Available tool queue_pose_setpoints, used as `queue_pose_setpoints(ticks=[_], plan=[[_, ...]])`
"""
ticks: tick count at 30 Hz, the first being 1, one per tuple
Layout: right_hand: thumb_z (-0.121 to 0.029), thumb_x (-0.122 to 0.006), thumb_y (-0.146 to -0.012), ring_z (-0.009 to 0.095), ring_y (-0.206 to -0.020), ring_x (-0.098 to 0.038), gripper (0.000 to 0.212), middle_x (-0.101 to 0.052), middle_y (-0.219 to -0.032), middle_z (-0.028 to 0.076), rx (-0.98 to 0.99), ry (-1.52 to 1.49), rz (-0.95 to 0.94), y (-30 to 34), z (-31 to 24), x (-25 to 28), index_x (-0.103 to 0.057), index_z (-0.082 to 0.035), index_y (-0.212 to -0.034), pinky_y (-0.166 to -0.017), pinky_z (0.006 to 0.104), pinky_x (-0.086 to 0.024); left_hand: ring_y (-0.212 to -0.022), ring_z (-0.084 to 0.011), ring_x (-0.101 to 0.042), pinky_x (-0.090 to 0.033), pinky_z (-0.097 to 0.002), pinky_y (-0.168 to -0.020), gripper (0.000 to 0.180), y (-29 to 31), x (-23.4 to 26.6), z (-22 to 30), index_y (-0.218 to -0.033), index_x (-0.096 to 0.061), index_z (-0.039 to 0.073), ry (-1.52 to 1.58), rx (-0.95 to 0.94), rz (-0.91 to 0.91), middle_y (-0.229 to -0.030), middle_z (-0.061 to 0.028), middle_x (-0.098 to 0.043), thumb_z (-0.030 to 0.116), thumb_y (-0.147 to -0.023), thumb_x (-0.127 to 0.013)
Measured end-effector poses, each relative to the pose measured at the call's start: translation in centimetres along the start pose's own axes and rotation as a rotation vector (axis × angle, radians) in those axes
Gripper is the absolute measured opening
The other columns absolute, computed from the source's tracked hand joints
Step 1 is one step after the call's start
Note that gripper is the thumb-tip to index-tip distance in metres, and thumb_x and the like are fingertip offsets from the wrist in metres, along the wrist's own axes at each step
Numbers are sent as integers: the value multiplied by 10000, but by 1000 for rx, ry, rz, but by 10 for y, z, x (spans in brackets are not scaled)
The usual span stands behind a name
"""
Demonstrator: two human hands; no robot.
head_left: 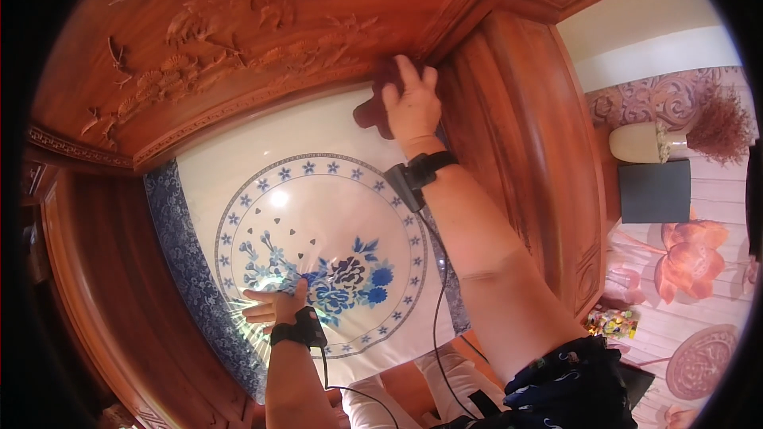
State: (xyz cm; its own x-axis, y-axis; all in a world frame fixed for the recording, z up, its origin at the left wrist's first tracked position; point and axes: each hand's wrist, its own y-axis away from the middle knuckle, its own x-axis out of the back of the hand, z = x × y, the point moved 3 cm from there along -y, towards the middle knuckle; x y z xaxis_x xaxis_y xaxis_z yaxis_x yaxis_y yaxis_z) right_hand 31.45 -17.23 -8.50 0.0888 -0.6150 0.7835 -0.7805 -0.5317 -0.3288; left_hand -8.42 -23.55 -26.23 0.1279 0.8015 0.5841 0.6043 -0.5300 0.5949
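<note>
Your right hand (413,105) lies over the dark reddish-brown cloth (370,114) at the far right corner of the seat; you have its fingers bent over the fabric, but I cannot tell whether that grip pinches it or only presses. Your left hand (278,306) is released, fingers spread, near the left part of the floral pattern. The cloth could snag or bunch where the carved backrest (238,40) meets the right armrest (517,159), since the corner is tight. Uneven pressure could slide or wrinkle the seat cover (318,143), and the loose cable (439,302) from your right wrist could catch as you reach. The cover is pale and glossy, with blue flowers inside a ring and darker blue borders. Off to the right, you have a cream pot (633,143), a dark box (655,192) and a lotus-patterned surface (691,258).
</note>
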Motion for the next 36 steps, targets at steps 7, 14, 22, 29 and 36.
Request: queue_pose_setpoints(ticks=[7,14,22,29,36], plan=[[-173,-610,-734,360,-831,-567,461,-447,-1092,151,193,33,-88,16,-27,-16,-517,-197,-1185,-703,437,-487,-1246,-536,-206,-196,-595,-1028,518,36,27,0,-1387,69,407,-1100,-278,-44,-1295,-459,-131,523,-929,-143],[-201,-573,-754,382,-811,-573,458,-465,-1123,162,161,181,-58,-3,41,26,-503,-307,-1194,-698,443,-499,-1112,-572,-380,-341,-622,-926,490,50,41,-3,-1382,86,412,-1624,-449,122,-1181,-484,-305,394,-973,-183],[-246,-592,-798,373,-1041,-523,498,-520,-1149,240,-404,-241,-152,19,113,-1,-450,-78,-1245,-909,366,-413,-1053,-453,-518,-332,-594,-961,603,91,68,-3,-1367,214,317,-1797,-658,136,-1181,-374,-433,421,-964,-221],[-281,-590,-805,407,-975,-530,371,-473,-1124,241,-341,-266,175,-11,67,-20,-560,-173,-1159,-846,411,-450,-988,-463,-552,-430,-586,-863,605,78,72,-8,-1398,155,253,-1738,-683,137,-1099,-407,-464,371,-970,-256],[-257,-594,-790,390,-927,-555,378,-489,-1105,189,-370,-38,-40,-12,79,-16,-561,-190,-1161,-819,435,-463,-1045,-448,-526,-350,-593,-946,557,73,59,-2,-1375,195,317,-1781,-617,93,-1167,-377,-442,440,-961,-156]])
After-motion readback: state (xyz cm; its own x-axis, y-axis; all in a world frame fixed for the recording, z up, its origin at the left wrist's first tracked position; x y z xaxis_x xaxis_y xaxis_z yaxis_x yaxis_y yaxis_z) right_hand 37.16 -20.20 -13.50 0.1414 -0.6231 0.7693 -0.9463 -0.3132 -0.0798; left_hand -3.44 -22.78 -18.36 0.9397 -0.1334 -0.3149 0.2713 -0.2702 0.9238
